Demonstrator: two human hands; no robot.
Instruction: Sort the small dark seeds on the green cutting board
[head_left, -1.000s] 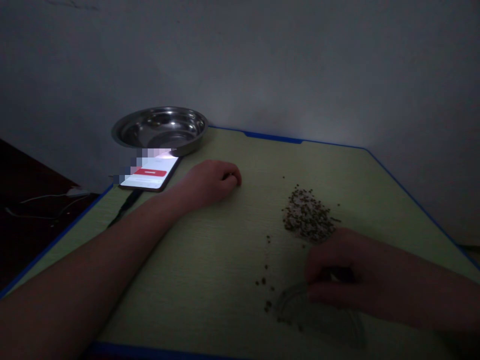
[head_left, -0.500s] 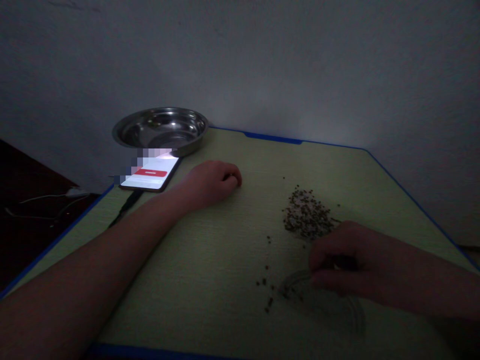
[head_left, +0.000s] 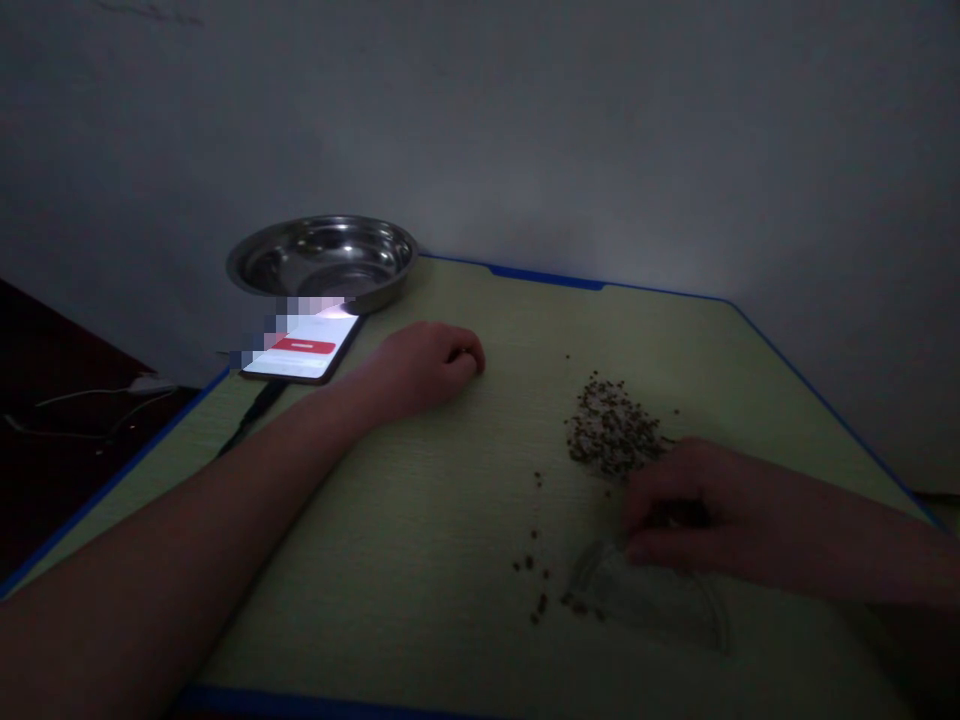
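My right hand (head_left: pixel 721 505) is bent nearly closed, thumb and fingers meeting at the far rim of a clear dish (head_left: pixel 651 608), which I have hold of; the dish is faint in the dim light; my left hand (head_left: pixel 427 365) rests on the surface (head_left: pixel 420 520), fingers loosely curled, with nothing to be seen in it. Just beyond my right hand lies the pile (head_left: pixel 611 430) of small dark and pale grains; a few stray grains (head_left: pixel 529 563) lie nearer me, left of the dish, some right by its edge. Past my left wrist lies a lit phone (head_left: pixel 300 360), part of it blurred into blocks, with a dark cable (head_left: pixel 251 415) near its close end; behind it stands a shiny metal bowl (head_left: pixel 322 245); a grey wall (head_left: pixel 600 130) rises behind.
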